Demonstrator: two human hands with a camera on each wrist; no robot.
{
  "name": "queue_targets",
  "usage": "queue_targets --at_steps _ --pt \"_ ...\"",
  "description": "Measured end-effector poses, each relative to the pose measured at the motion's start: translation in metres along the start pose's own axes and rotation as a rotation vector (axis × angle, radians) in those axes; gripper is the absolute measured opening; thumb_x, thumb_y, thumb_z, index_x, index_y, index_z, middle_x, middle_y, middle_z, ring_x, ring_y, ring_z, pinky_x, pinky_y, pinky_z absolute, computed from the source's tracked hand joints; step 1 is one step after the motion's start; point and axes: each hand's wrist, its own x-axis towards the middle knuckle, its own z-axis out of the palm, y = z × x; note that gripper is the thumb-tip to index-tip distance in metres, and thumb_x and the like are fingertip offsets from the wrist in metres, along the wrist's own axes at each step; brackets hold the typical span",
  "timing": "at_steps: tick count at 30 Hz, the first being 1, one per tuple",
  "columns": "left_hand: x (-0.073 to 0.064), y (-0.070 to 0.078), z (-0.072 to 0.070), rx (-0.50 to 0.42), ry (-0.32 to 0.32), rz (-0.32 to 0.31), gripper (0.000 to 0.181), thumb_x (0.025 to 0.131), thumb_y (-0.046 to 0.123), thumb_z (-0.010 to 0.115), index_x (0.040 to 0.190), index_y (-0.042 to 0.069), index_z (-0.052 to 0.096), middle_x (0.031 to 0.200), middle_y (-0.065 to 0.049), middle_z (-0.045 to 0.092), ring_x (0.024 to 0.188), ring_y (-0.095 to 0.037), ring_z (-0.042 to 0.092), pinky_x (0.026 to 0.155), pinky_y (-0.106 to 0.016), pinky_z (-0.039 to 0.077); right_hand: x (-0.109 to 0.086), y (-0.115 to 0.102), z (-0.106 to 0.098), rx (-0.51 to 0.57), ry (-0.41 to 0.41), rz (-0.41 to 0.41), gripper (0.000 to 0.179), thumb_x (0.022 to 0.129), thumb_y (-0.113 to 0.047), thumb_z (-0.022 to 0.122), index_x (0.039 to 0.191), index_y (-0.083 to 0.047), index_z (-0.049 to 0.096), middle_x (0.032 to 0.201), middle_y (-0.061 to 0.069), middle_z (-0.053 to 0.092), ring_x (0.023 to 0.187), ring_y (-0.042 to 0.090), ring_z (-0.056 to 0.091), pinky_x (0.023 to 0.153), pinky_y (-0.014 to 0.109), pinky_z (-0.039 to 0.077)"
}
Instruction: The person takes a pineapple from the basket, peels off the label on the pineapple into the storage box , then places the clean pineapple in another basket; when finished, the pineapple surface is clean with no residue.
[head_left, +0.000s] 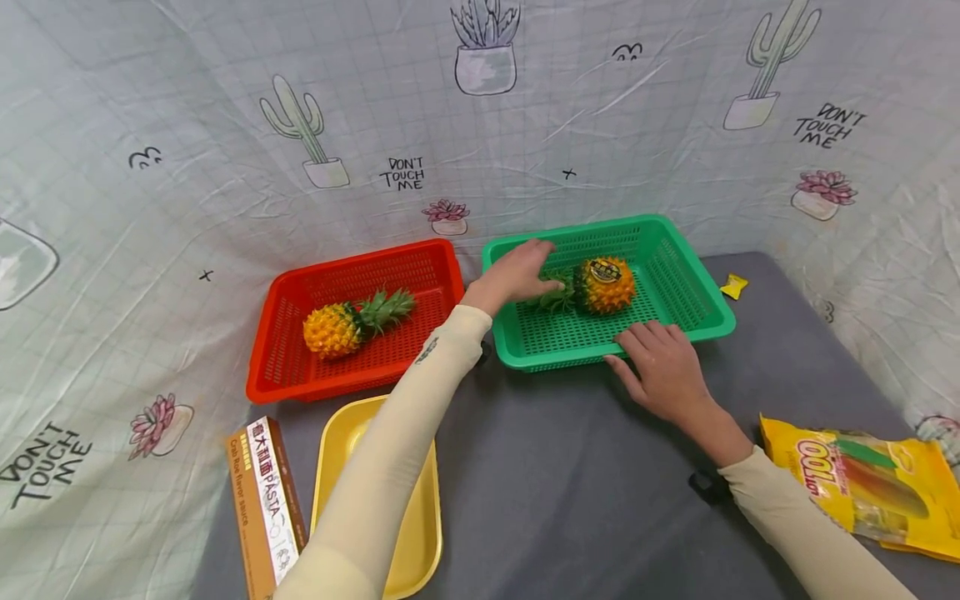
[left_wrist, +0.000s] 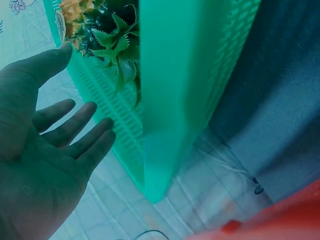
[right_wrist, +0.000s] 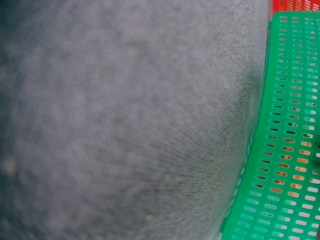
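Note:
In the head view my left hand (head_left: 517, 273) hovers over the left part of a green plastic basket (head_left: 686, 292), its fingers spread and relaxed. Beneath and beside it lie the leaves of a small pineapple (head_left: 607, 287) with a dark label. The left wrist view shows the thumb close to that pineapple's body (left_wrist: 77, 20); whether they touch is unclear. My right hand (head_left: 663, 371) holds the basket's front rim, fingers over it and thumb on the outer side. No part of this hand appears in the right wrist view, only the basket's slotted wall (right_wrist: 285, 125).
A red basket (head_left: 262, 350) at left holds another pineapple (head_left: 333, 331). Nearer stand a yellow tray (head_left: 427, 533) and a pasta box (head_left: 258, 500). At right lie a yellow snack bag (head_left: 870, 483) and a small yellow packet (head_left: 734, 287). Printed cloth hangs behind.

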Motion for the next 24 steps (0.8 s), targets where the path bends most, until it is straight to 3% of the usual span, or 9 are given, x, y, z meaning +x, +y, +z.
queue_targets --at_steps 8,13,24 --pt "0.012 0.003 0.010 0.018 -0.045 -0.013 0.075 0.105 0.044 0.066 0.164 0.007 0.035 0.166 -0.011 0.036 0.152 -0.025 0.035 0.120 -0.038 0.032 -0.001 0.001 -0.001 -0.005 0.006 -0.001 0.045 0.107 -0.045 0.055 0.108 -0.002 0.068 0.101 0.015 0.065 0.090 0.040 0.060 0.073 0.056 0.044" --pt "0.017 0.004 0.015 0.035 -0.071 -0.028 0.075 0.106 0.045 0.065 0.163 0.007 0.036 0.165 -0.011 0.038 0.150 -0.026 0.036 0.119 -0.039 0.033 -0.002 0.001 -0.001 -0.005 0.010 -0.001 0.049 0.110 -0.048 0.050 0.107 -0.002 0.068 0.100 0.015 0.065 0.089 0.040 0.060 0.072 0.055 0.043" --pt "0.025 0.018 0.008 0.118 -0.097 -0.009 0.069 0.105 0.045 0.067 0.159 0.010 0.043 0.160 -0.011 0.042 0.145 -0.028 0.042 0.115 -0.040 0.038 0.001 0.000 0.002 0.006 -0.002 -0.007 0.046 0.108 -0.046 0.054 0.108 -0.002 0.069 0.100 0.015 0.065 0.089 0.040 0.060 0.072 0.055 0.043"
